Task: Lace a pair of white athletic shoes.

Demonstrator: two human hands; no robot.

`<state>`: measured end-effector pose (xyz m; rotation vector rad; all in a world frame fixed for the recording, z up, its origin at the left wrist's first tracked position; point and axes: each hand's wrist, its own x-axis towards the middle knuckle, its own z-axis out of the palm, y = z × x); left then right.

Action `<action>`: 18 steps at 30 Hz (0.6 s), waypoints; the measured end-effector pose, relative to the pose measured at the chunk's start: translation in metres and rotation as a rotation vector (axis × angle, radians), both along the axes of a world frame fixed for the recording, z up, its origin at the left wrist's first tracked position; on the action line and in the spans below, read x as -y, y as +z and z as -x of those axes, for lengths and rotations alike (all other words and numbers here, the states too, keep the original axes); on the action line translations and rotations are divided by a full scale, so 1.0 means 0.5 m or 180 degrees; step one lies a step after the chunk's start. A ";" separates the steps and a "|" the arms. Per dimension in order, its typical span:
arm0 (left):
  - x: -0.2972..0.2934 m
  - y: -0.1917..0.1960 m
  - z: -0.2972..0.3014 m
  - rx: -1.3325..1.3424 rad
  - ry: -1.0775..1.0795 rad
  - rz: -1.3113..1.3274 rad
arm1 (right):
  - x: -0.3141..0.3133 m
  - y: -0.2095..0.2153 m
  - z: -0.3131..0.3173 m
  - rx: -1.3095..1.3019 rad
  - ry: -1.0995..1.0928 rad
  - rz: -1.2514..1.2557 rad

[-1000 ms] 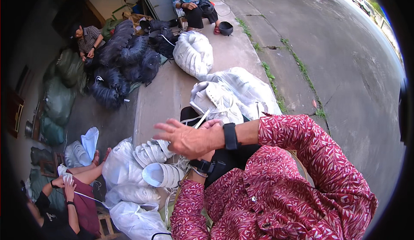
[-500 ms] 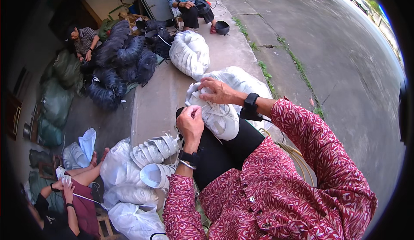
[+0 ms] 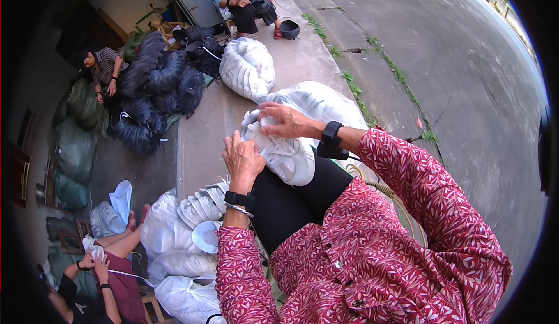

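Observation:
A white sports shoe (image 3: 283,152) lies on my lap, toe pointing away from me. My left hand (image 3: 242,160) grips its near left side, fingers curled over the edge. My right hand (image 3: 284,121) is closed on the far upper part of the shoe, around the lace area. Both wrists carry black bands, and my sleeves are red with a white leaf pattern.
A clear bag of white shoes (image 3: 317,100) sits beyond my knees, another bag (image 3: 248,66) farther back. More bagged shoes (image 3: 186,231) lie at lower left beside a seated person (image 3: 110,271). Black shoe bundles (image 3: 157,91) and two other people sit along the concrete ledge; asphalt road on the right.
A second ago my hands were spread above the lap without a shoe. They then took hold of the white shoe and have shifted their grip along it.

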<state>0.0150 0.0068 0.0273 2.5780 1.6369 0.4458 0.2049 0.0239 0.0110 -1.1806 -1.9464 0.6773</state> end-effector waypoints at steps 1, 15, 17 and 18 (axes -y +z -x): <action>-0.001 -0.001 0.000 -0.0002 -0.0002 0.0001 | 0.002 0.001 0.002 -0.0045 0.0005 0.0113; 0.002 -0.021 -0.001 0.0521 0.0054 0.0017 | -0.005 -0.019 0.005 0.0123 -0.0082 -0.0126; 0.003 -0.008 -0.003 0.0431 0.0148 0.0145 | -0.002 -0.015 0.006 0.0116 -0.0032 -0.0100; 0.002 -0.006 -0.004 0.0335 0.0232 0.0266 | 0.001 -0.013 0.006 0.0122 -0.0052 -0.0087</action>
